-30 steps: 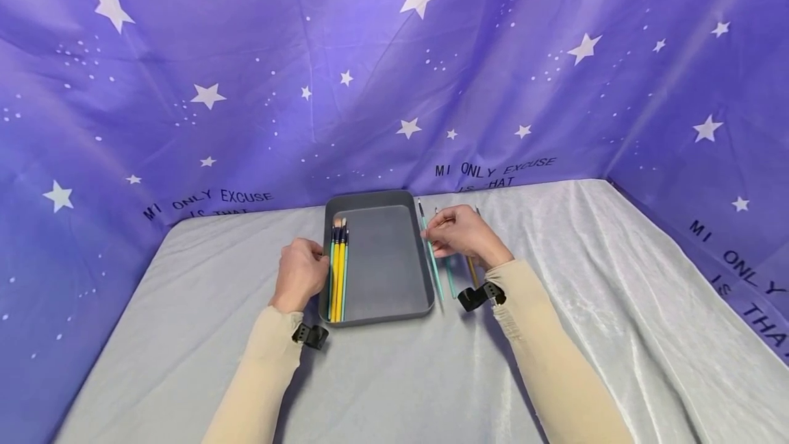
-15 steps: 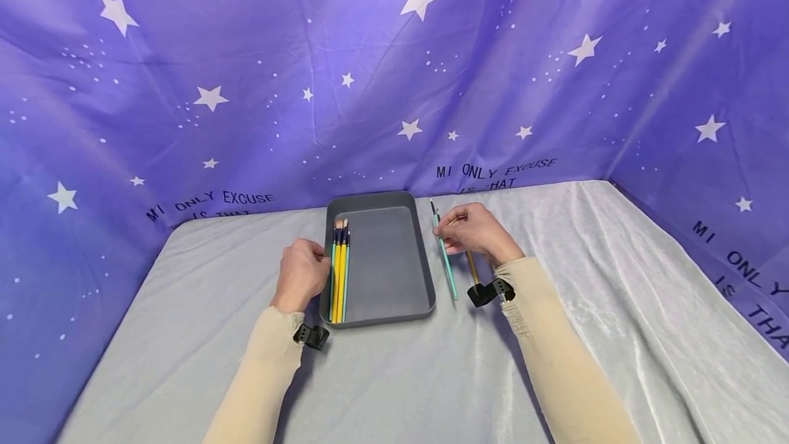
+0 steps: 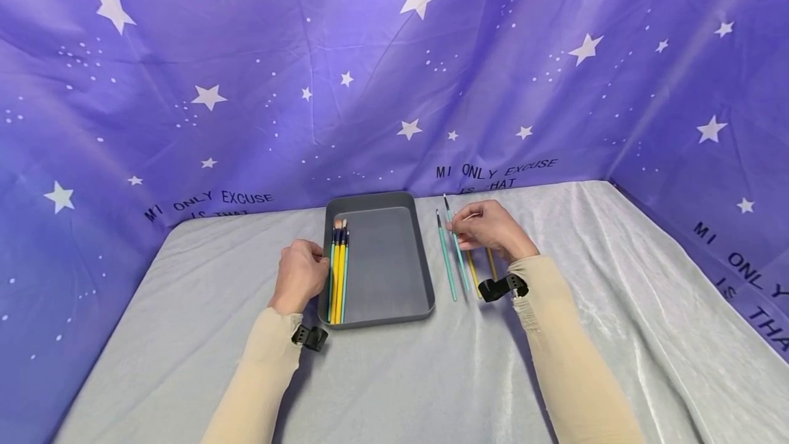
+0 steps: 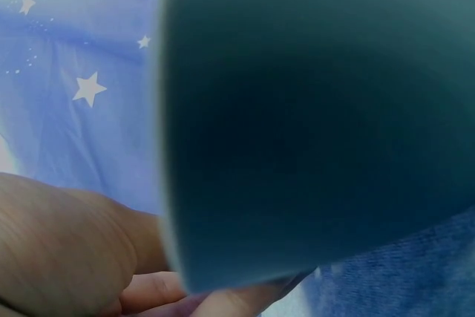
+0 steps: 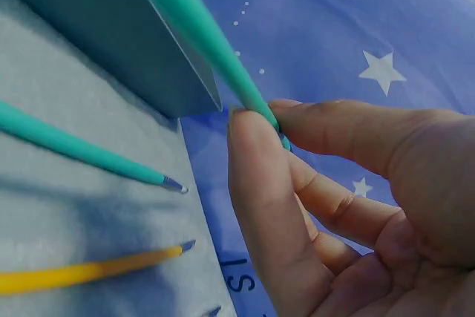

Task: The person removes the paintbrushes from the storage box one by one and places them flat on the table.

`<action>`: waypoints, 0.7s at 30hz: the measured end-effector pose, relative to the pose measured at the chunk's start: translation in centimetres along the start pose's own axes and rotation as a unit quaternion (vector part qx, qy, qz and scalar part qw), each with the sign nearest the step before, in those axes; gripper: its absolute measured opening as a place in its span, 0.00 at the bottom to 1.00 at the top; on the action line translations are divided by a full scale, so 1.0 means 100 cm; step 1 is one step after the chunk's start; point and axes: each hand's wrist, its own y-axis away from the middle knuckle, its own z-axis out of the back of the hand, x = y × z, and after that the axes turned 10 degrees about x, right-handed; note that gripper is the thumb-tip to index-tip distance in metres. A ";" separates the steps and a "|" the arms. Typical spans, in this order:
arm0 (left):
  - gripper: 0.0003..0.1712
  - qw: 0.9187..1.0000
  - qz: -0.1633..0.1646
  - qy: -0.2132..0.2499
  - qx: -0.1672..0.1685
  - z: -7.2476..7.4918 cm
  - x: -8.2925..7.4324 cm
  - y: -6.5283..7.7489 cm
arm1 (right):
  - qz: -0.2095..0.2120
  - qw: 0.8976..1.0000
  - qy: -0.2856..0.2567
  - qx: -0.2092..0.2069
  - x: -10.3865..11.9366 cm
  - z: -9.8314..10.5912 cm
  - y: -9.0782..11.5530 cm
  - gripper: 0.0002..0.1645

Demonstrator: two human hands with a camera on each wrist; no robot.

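Note:
In the head view my left hand (image 3: 301, 274) grips the left wall of a grey tray (image 3: 427, 286). The tray's wall (image 4: 312, 131) fills much of the left wrist view, hiding part of the fingers. Yellow paintbrushes (image 3: 339, 286) and teal ones lie side by side along the tray's left inside, bristles pointing away. Right of the tray, my right hand (image 3: 490, 228) pinches a slim teal paintbrush (image 5: 211, 46) between thumb and forefinger. Another teal paintbrush (image 3: 446, 259) lies on the cloth just left of the held one. Two yellow paintbrushes (image 3: 472, 273) show partly beneath my right hand.
A pale grey velvet cloth (image 3: 394, 389) covers the table. Purple star-printed fabric (image 3: 345, 33) hangs behind it and along both sides. Black wrist cameras (image 3: 502, 288) sit on both wrists.
My right hand has moved rightward with the pinched teal paintbrush, from beside the tray across the other teal paintbrush to its right. The left hand and tray have stayed in place.

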 end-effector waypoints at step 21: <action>0.11 1.000 0.003 0.004 0.003 0.001 0.000 0.000 | -0.029 0.999 0.028 -0.035 -0.011 0.026 0.007 0.19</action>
